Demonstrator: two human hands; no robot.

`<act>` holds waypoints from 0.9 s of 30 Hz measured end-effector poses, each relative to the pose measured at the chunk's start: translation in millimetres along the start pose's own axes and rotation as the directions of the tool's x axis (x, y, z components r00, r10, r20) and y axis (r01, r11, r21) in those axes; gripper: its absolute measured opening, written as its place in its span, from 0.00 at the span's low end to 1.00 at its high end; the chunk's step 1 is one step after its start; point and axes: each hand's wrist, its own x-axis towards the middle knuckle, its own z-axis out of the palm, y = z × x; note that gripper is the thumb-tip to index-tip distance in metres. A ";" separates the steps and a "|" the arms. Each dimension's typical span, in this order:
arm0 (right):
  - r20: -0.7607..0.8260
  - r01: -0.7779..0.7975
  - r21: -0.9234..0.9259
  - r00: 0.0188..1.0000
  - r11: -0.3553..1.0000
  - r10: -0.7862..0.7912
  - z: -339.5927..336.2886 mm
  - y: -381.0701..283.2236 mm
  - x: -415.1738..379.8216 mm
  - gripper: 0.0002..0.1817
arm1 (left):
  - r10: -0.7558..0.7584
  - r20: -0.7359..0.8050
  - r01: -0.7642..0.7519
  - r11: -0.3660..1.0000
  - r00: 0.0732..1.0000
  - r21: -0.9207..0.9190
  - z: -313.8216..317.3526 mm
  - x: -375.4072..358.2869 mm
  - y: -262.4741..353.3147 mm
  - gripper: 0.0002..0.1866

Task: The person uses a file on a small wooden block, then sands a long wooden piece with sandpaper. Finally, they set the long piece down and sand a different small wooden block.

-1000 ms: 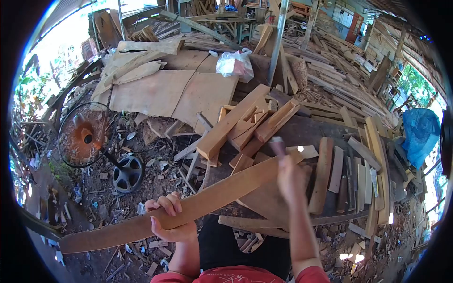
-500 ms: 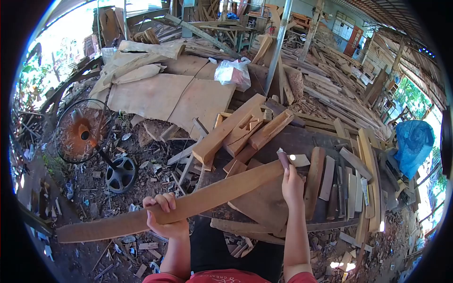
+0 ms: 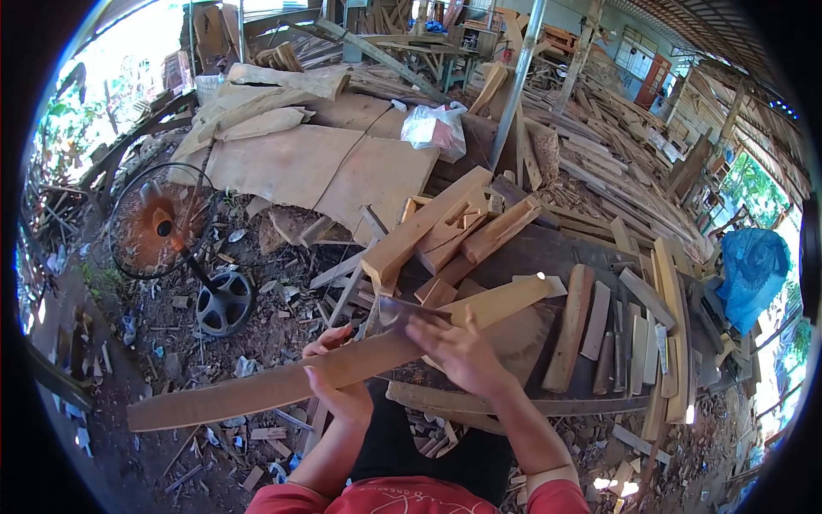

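A long, slightly curved wooden board (image 3: pixel 257 390) slants from the lower left up to the workbench. My left hand (image 3: pixel 341 381) grips the board near its middle, thumb in front and fingers behind. On the board's upper face, my right hand (image 3: pixel 458 347) lies with fingers spread over a dark, flat object (image 3: pixel 401 313) whose handle is partly covered; what it is I cannot make out. The board's right end, paler than the rest, rests over the dark workbench (image 3: pixel 548 257), beside a rounded wooden piece (image 3: pixel 569 330).
Thick wooden blocks (image 3: pixel 428 227) are stacked behind the board. Chisel-like tools (image 3: pixel 604 364) and wood strips lie at the right. A black-based fan (image 3: pixel 224 304) stands left, a blue plastic bag (image 3: pixel 753 274) far right. Large wood sheets (image 3: pixel 282 167) and a metal pole (image 3: pixel 516 86) are farther back.
My right hand has moved left and down from the board's right end to its middle, with the dark object. My left hand and the board have shifted slightly right.
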 end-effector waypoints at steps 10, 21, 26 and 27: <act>-0.103 -0.141 -0.072 0.986 0.987 0.134 -14.7 -1.5 -10.1 0.29 | -0.113 0.231 0.022 0.931 0.966 0.364 -4.9 -18.8 -24.5 0.34; -0.369 -0.278 -0.050 0.898 0.959 0.241 9.4 53.8 -34.5 0.28 | -0.220 0.316 0.210 0.976 0.923 0.064 -49.1 -42.7 18.0 0.52; -0.298 -0.183 -0.075 0.942 0.980 0.154 6.8 38.5 -36.2 0.27 | -0.015 0.139 0.039 0.985 0.990 -0.170 -41.2 -8.6 36.9 0.38; -0.332 -0.157 -0.046 0.934 0.987 0.133 2.8 34.5 -33.7 0.25 | -0.017 -0.094 0.007 0.995 0.995 -0.098 -16.0 -4.4 43.8 0.29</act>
